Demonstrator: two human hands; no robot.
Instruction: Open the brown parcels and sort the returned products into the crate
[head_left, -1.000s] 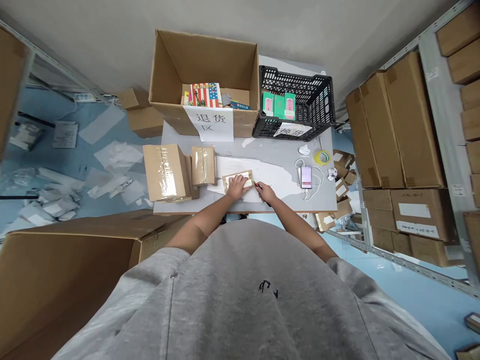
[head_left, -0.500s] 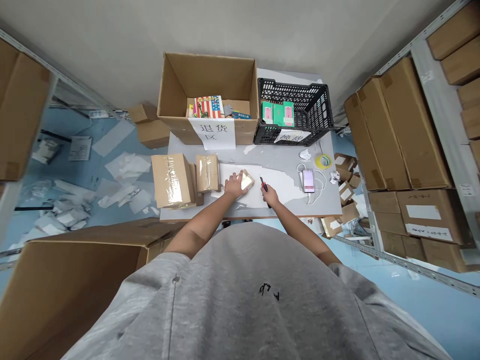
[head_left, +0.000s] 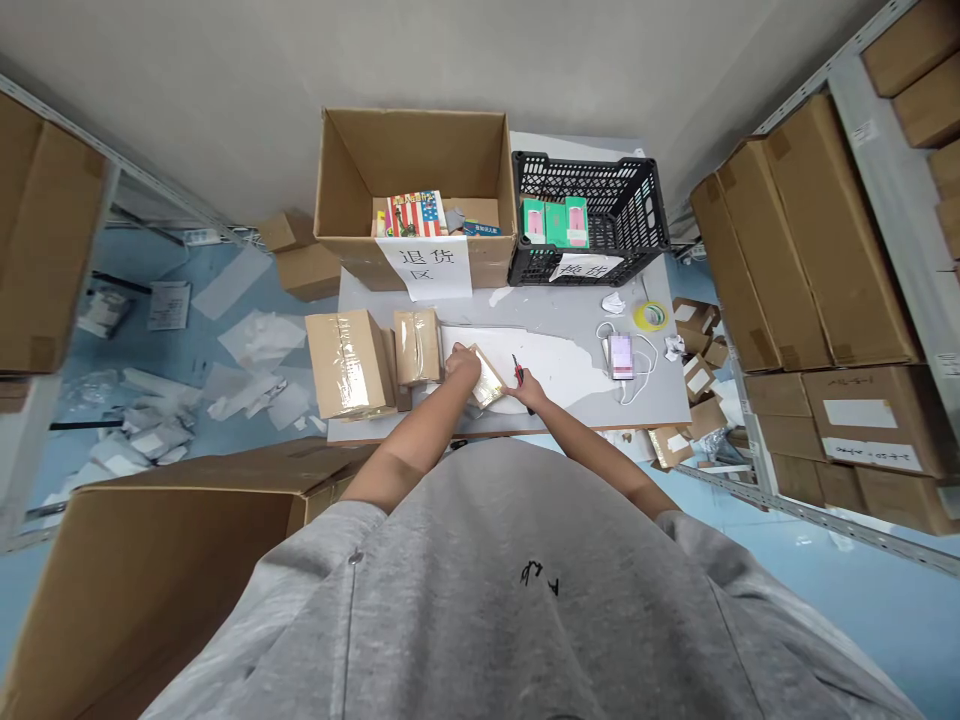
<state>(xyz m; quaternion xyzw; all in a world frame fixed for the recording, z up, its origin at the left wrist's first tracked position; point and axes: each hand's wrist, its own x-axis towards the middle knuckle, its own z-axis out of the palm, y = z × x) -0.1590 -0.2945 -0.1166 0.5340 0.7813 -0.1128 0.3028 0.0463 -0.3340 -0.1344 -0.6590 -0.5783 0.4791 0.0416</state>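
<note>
A small cardboard box (head_left: 488,383) with shiny tape sits at a slant near the table's front edge. My left hand (head_left: 463,366) is closed at its upper left end, the fingertips partly hidden. In my right hand (head_left: 528,389) is a red and black utility knife (head_left: 518,373), its tip pointing away from me. That hand's fingers also meet the right side of the small box. Left of my left hand stand a taped carton (head_left: 417,346) and a larger taped carton (head_left: 346,362).
At the back of the table (head_left: 540,312) are a large open carton (head_left: 420,150) holding books and a black crate (head_left: 634,215) with green boxes. A phone (head_left: 620,357) with a white cable and a tape roll (head_left: 649,317) lie right. Shelves flank both sides.
The small box has turned and come slightly nearer to me. My left hand has shifted to its upper left end, and my right hand has moved left with the knife to touch it.
</note>
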